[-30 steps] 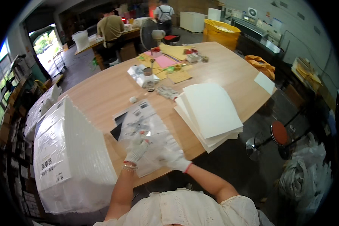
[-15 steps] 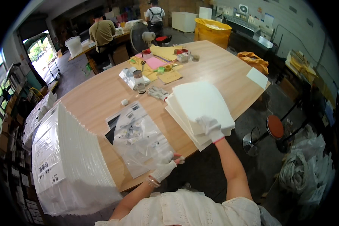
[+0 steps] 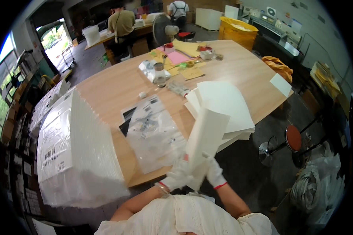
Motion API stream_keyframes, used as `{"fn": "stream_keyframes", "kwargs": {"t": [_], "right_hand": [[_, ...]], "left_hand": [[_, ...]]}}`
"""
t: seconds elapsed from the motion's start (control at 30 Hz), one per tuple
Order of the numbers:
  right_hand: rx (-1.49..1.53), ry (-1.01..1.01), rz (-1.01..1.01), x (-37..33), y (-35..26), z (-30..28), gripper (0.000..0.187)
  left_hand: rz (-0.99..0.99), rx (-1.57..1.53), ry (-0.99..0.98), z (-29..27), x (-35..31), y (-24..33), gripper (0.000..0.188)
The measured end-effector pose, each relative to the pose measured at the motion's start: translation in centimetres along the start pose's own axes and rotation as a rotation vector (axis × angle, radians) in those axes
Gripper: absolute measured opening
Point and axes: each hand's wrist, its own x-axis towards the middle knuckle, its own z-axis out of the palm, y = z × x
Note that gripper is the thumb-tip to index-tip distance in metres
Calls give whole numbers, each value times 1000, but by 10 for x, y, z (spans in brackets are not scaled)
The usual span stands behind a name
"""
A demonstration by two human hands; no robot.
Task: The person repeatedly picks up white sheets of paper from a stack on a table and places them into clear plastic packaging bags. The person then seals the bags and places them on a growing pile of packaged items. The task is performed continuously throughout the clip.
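A thin bundle of white paper sheets stands tilted and slightly curved in front of my body, over the table's near edge. My left hand, in a white glove, grips its lower left side. Its lower right edge is held by my gloved right hand; some fingers are hidden or blurred. Just beyond the bundle lies a fanned stack of white paper. To the left, clear printed plastic bags lie flat, their near end beside my left hand.
A tall pile of plastic-wrapped paper packs stands at the left. Farther back on the table are a loose glove, a glass jar and yellow and pink papers. A round red stool stands right. Two people work in the background.
My right hand has lifted a bundle of sheets off the stack and brought it toward my body. My left hand has come up and now grips it too. The view has shifted slightly.
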Motion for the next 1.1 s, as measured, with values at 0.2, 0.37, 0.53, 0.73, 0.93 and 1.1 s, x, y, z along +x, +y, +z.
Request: {"fn": "stream_keyframes", "kwargs": {"t": [0.2,0.37,0.53,0.73,0.93,1.1], "right_hand": [[-306,180,-221,10,20,23,39],[-557,66,-346,-21,-45,26,32],[-1154,-129,-581,-37,-57,1,32],[-1684,-421,85,38,-31,52,38],[-1288,173,-50,109,15,38,53],[-1539,-12,318,180,32,62,44]], "left_hand": [[-149,49,-74,-108,23,13,66],[-383,-43,238,-135,32,-79,40],[-517,-1405,73,-124,66,-120,34],[-498,-1577,182,-3,67,-92,24],[-95,-155,161,-38,53,-75,22],[-7,499,342,9,14,-131,32]]}}
